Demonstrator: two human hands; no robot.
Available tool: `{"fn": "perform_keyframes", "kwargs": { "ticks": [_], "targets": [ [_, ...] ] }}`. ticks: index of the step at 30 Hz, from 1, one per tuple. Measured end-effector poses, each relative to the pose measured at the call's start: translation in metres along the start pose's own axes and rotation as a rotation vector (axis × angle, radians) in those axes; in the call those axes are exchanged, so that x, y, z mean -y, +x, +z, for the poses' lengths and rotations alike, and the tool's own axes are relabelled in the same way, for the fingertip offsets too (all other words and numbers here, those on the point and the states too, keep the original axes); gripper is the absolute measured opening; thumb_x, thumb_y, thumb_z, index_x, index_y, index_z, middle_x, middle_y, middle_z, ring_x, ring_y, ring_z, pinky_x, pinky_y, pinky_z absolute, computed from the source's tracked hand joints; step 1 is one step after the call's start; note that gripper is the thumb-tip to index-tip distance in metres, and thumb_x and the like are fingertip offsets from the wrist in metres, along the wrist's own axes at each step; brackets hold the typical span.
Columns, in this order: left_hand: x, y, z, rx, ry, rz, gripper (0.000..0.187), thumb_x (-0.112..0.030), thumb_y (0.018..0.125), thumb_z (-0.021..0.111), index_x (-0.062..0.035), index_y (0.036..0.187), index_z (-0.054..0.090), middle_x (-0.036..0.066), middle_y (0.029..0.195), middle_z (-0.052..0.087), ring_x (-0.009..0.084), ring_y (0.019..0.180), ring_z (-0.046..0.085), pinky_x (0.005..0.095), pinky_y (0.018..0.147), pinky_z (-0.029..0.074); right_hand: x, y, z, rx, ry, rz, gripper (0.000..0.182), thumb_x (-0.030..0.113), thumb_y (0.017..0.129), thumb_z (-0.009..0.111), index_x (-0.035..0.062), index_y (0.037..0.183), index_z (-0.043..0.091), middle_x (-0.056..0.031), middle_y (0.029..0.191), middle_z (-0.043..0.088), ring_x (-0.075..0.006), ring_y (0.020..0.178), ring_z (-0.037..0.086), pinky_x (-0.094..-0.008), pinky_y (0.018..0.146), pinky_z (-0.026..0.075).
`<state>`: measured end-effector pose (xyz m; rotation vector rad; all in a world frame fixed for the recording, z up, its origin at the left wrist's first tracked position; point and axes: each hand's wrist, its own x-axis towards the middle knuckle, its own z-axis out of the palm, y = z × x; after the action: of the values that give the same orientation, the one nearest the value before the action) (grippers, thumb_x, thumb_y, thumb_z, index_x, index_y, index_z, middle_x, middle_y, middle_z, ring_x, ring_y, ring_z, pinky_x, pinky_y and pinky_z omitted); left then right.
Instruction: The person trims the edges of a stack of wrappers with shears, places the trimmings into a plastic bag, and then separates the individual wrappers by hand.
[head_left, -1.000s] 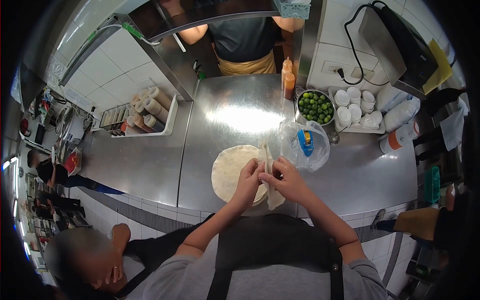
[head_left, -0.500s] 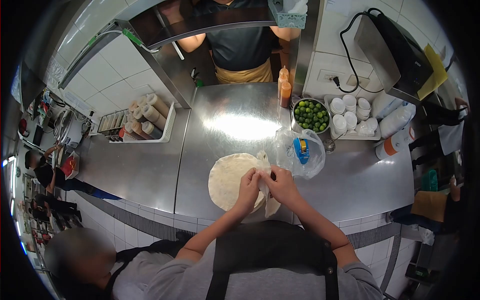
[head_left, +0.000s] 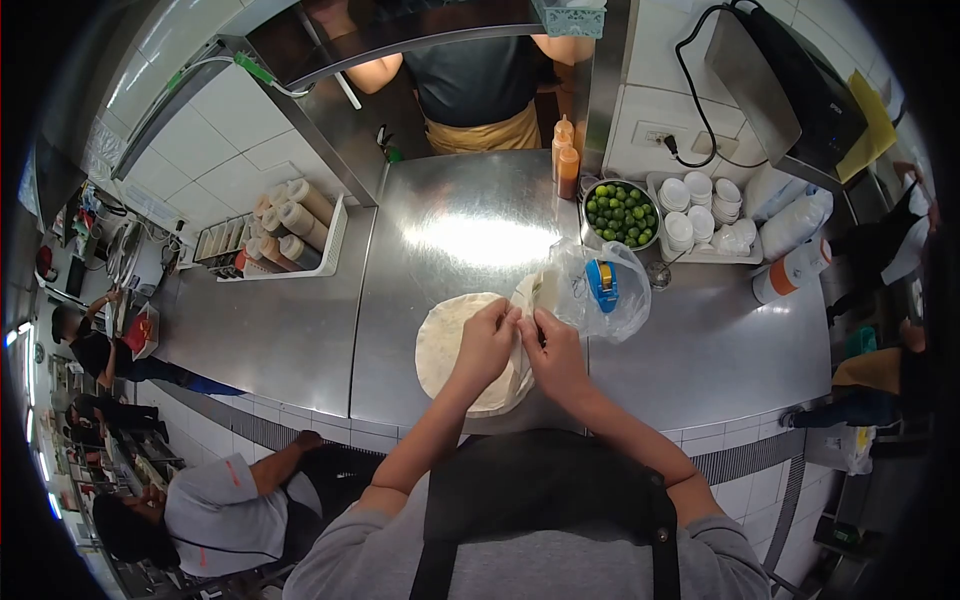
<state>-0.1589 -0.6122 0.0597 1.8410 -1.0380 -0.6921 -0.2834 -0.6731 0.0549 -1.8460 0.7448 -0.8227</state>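
Fingers (head_left: 498,316) of the left hand (head_left: 483,345) are pinched nearly closed on a thin dough sheet (head_left: 541,291), and those of the right hand (head_left: 556,355) pinch it just beside them. The sheet rises a little beyond the fingertips, and part of it droops below them; how much is folded is hard to tell. Half a second ago its loose end trailed past the near right side of the round dough stack (head_left: 447,347); now the lower part lies closer against the stack's right edge. The stack sits just left of and under the fingers, on the steel counter (head_left: 430,270).

Right of the fingers, near them, the clear plastic bag (head_left: 628,308) with the blue tape dispenser (head_left: 603,285) lies as before. Farther out beyond the fingers, to the right, are the bowl of green limes (head_left: 620,213) and two sauce bottles (head_left: 565,165); well to the left stands the white bottle basket (head_left: 330,250).

Behind the fingers, far to the left, a co-worker in a grey shirt (head_left: 225,510) has changed most: the blurred head has turned away, and more of the shirt and a bent arm now show.
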Motion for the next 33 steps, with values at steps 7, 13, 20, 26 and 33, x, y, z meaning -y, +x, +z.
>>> {"fn": "perform_keyframes", "kwargs": {
  "ticks": [7, 13, 20, 26, 33],
  "targets": [
    [-0.015, 0.003, 0.018, -0.288, -0.211, 0.092, 0.034, -0.021, 0.104, 0.048, -0.0009, 0.077, 0.050, 0.001, 0.063, 0.041, 0.0078, 0.061, 0.036, 0.0282, 0.054, 0.033, 0.011, 0.002, 0.003, -0.041, 0.065, -0.042, 0.025, 0.017, 0.100, 0.054, -0.0021, 0.084, 0.049, -0.0128, 0.063, 0.047, -0.0140, 0.057, 0.044, -0.0360, 0.053, 0.036],
    [-0.007, 0.012, 0.009, -0.288, -0.245, 0.136, 0.034, -0.021, 0.105, 0.047, -0.0001, 0.078, 0.048, 0.004, 0.062, 0.040, 0.0100, 0.060, 0.034, 0.0301, 0.054, 0.033, -0.013, -0.004, 0.006, -0.086, 0.454, 0.027, 0.023, 0.016, 0.102, 0.051, -0.0007, 0.113, 0.061, -0.0007, 0.087, 0.058, -0.0064, 0.079, 0.049, -0.0230, 0.074, 0.042],
    [0.003, 0.010, 0.010, -0.278, -0.267, 0.117, 0.037, -0.023, 0.106, 0.047, -0.0015, 0.076, 0.047, 0.001, 0.065, 0.042, 0.0083, 0.062, 0.034, 0.0290, 0.055, 0.032, -0.017, -0.001, -0.003, -0.125, 0.332, -0.144, 0.025, 0.012, 0.099, 0.052, -0.0053, 0.115, 0.060, -0.0111, 0.112, 0.053, -0.0157, 0.104, 0.052, -0.0269, 0.087, 0.042],
    [-0.014, 0.002, 0.012, -0.052, -0.861, -0.418, 0.039, -0.042, 0.103, 0.050, -0.0062, 0.089, 0.056, -0.001, 0.072, 0.050, 0.0068, 0.069, 0.049, 0.0267, 0.058, 0.044, -0.005, -0.003, -0.005, -0.043, 0.553, 0.026, 0.026, 0.016, 0.099, 0.053, -0.0017, 0.112, 0.066, -0.0098, 0.125, 0.050, -0.0160, 0.117, 0.043, -0.0303, 0.100, 0.035],
    [0.013, 0.014, 0.030, -0.202, -0.653, -0.028, 0.039, -0.039, 0.102, 0.054, -0.0034, 0.090, 0.064, -0.002, 0.075, 0.060, 0.0025, 0.063, 0.049, 0.0224, 0.053, 0.039, -0.005, -0.009, -0.007, 0.079, 0.421, -0.031, 0.018, 0.011, 0.097, 0.056, -0.0031, 0.100, 0.066, -0.0099, 0.117, 0.052, -0.0110, 0.101, 0.052, -0.0247, 0.082, 0.044]
  ]
}}
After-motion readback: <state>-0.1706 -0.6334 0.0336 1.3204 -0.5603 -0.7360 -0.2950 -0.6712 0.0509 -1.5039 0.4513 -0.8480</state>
